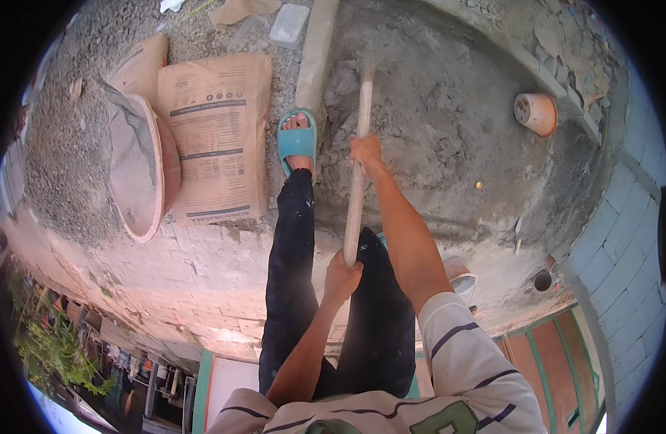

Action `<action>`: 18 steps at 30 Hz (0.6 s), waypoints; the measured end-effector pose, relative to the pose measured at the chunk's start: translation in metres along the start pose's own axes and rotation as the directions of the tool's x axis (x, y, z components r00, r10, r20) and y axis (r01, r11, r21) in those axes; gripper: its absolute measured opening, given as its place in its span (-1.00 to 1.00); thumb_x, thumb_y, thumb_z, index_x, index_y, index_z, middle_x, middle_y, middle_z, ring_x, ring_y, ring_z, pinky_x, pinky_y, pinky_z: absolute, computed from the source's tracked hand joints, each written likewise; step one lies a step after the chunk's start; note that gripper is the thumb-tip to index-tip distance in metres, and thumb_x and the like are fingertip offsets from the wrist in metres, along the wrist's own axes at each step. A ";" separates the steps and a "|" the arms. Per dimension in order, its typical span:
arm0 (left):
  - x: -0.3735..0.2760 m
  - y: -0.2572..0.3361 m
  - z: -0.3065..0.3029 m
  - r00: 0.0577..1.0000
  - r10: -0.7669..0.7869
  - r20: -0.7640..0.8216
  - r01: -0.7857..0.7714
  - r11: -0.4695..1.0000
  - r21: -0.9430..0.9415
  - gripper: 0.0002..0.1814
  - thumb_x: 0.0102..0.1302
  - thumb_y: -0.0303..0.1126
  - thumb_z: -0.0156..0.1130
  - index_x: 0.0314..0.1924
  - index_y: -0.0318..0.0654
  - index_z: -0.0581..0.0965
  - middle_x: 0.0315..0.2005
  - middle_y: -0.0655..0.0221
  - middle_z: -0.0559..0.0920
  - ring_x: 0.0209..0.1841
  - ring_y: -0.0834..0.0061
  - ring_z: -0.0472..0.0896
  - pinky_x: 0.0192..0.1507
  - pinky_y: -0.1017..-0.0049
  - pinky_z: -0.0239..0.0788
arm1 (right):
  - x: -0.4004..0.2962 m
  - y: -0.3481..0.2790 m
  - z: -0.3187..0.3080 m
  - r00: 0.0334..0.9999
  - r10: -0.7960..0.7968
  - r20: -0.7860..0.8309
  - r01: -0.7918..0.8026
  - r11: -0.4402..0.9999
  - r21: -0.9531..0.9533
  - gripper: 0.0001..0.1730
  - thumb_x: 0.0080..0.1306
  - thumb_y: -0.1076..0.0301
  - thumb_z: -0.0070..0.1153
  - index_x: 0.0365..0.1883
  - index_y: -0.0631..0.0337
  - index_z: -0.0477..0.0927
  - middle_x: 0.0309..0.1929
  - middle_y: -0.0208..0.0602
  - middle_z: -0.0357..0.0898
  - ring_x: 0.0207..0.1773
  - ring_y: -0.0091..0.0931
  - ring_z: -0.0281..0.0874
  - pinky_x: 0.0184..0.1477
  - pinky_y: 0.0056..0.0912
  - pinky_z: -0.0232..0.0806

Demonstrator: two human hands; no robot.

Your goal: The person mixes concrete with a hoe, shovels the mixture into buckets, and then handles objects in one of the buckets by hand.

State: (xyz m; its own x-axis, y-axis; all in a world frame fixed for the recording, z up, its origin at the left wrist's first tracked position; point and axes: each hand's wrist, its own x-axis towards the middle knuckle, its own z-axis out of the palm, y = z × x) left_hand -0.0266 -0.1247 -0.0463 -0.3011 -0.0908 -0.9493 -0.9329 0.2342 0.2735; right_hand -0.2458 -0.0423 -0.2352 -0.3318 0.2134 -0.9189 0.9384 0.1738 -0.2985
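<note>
Both of my hands are closed around a long wooden handle (361,184) that runs away from my body. Near its lower end is my left hand (343,278), in front of my dark trousers. Higher up the shaft, my right hand (366,154) grips it. The far end of the handle meets wet grey mortar (414,125); the tool's head is buried or coated there, so its kind cannot be told. My foot in a teal slide sandal (297,138) stands beside the mortar, by the end of a concrete curb (315,59).
Left lie a paper cement sack (219,141), a tilted basin (159,179) with mesh, and gravel (61,152). An orange bucket (544,116) lies in the mortar area at right. A block wall (620,260) borders the right side. Paving (192,282) lies nearer me.
</note>
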 end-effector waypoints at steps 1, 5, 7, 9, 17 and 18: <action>-0.018 -0.017 0.001 0.993 -0.097 0.062 0.100 0.994 -0.042 -0.70 0.22 -0.32 0.23 -0.10 -0.35 0.51 -0.33 -0.01 0.66 -0.22 -0.07 0.66 -0.18 0.19 0.45 | -0.027 0.018 0.003 1.000 0.000 -0.008 0.000 1.000 0.030 -0.74 0.36 0.40 0.10 -0.19 0.49 0.44 -0.60 -0.28 0.41 -0.65 -0.47 0.39 -0.63 -0.32 0.30; -0.107 -0.119 0.048 0.991 -0.127 0.039 0.131 0.983 -0.130 -0.69 0.23 -0.32 0.23 -0.08 -0.35 0.52 -0.31 -0.02 0.67 -0.19 -0.03 0.67 -0.16 0.17 0.47 | -0.111 0.104 -0.008 0.999 0.021 0.042 -0.025 0.996 0.080 -0.77 0.32 0.37 0.14 -0.20 0.26 0.37 -0.57 -0.37 0.38 -0.69 -0.57 0.34 -0.71 -0.40 0.26; -0.144 -0.147 0.064 0.990 -0.137 0.042 0.142 0.976 -0.165 -0.67 0.23 -0.33 0.21 -0.04 -0.35 0.53 -0.26 -0.06 0.67 -0.15 -0.06 0.67 -0.13 0.17 0.49 | -0.140 0.133 -0.022 0.999 0.030 0.037 -0.032 0.998 0.052 -0.78 0.34 0.40 0.11 -0.16 0.24 0.35 -0.57 -0.41 0.36 -0.69 -0.58 0.33 -0.71 -0.43 0.23; -0.156 -0.138 0.061 0.996 0.060 -0.061 -0.056 0.997 0.055 -0.79 0.25 -0.46 0.19 -0.12 -0.35 0.48 -0.46 0.14 0.57 -0.42 0.32 0.59 -0.37 0.32 0.41 | -0.159 0.126 -0.036 0.996 0.089 0.007 -0.089 0.994 0.060 -0.79 0.35 0.42 0.09 -0.15 0.22 0.34 -0.56 -0.42 0.34 -0.70 -0.59 0.30 -0.70 -0.44 0.22; 0.042 -0.035 0.021 0.979 0.199 -0.033 -0.190 0.965 0.181 -0.69 0.20 -0.34 0.27 -0.08 -0.26 0.49 -0.39 -0.06 0.65 -0.23 -0.15 0.63 -0.21 -0.01 0.45 | -0.054 -0.009 -0.061 0.962 -0.220 -0.159 0.268 0.865 0.424 -0.83 0.32 0.44 0.11 -0.19 0.21 0.38 -0.51 -0.42 0.34 -0.62 -0.61 0.30 -0.61 -0.47 0.25; 0.065 -0.019 0.013 0.972 0.233 -0.028 -0.221 0.951 0.216 -0.69 0.20 -0.33 0.27 -0.08 -0.26 0.48 -0.39 -0.06 0.65 -0.23 -0.15 0.63 -0.20 -0.02 0.44 | -0.044 -0.029 -0.062 0.959 -0.228 -0.168 0.280 0.840 0.464 -0.83 0.32 0.44 0.11 -0.19 0.22 0.39 -0.50 -0.43 0.35 -0.61 -0.62 0.30 -0.60 -0.47 0.25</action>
State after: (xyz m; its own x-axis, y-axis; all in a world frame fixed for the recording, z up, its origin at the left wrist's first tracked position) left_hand -0.0261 -0.1227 -0.1152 -0.5155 -0.0613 -0.8547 -0.7780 0.4516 0.4369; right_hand -0.2640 0.0027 -0.1703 -0.5480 0.3262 -0.7703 0.7401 -0.2400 -0.6282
